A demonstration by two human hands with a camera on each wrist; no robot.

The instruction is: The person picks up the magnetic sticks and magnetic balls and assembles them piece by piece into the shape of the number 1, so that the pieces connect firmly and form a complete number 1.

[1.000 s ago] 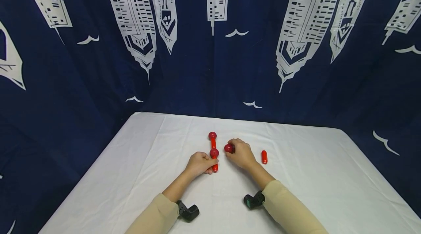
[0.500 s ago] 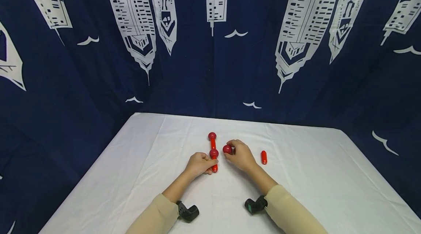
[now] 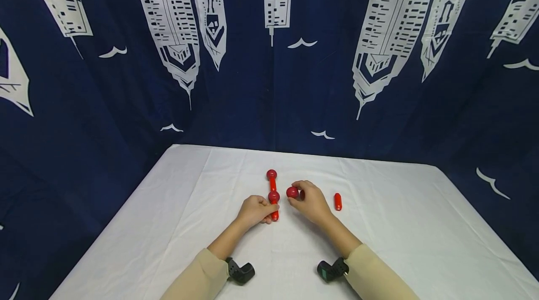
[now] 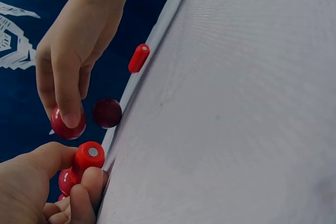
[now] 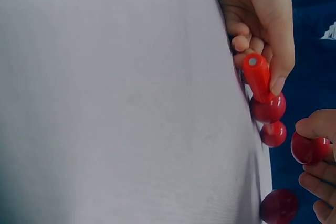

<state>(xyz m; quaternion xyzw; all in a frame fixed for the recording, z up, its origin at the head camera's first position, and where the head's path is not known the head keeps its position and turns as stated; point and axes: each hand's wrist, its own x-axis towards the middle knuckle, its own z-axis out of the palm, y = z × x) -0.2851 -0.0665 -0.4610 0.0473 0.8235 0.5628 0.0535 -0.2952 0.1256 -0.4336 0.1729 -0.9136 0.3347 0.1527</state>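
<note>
Between thumb and fingers, my left hand [image 3: 254, 209] pinches the near red rod [image 3: 275, 215] of a straight chain on the white cloth. That chain runs away from me: rod, red ball [image 3: 273, 196], second rod [image 3: 273, 184], far red ball [image 3: 271, 174]. A grey disc shows in the near rod's end in both wrist views. To the right of the chain, my right hand [image 3: 312, 204] holds a loose red ball [image 3: 292, 192] by its fingertips, apart from the chain. A darker red ball [image 4: 107, 113] sits close beside that hand, mostly hidden by it in the head view.
A separate short red rod [image 3: 338, 201] lies to the right of my right hand. White cloth [image 3: 202, 225] covers the table, and a dark blue curtain [image 3: 269, 103] with white building prints hangs behind its far edge. Each wrist carries a black camera [image 3: 241, 273].
My right forearm has shifted slightly toward me and to the right, while its fingers and the held ball moved only a little nearer. The left hand and chain stay put.
</note>
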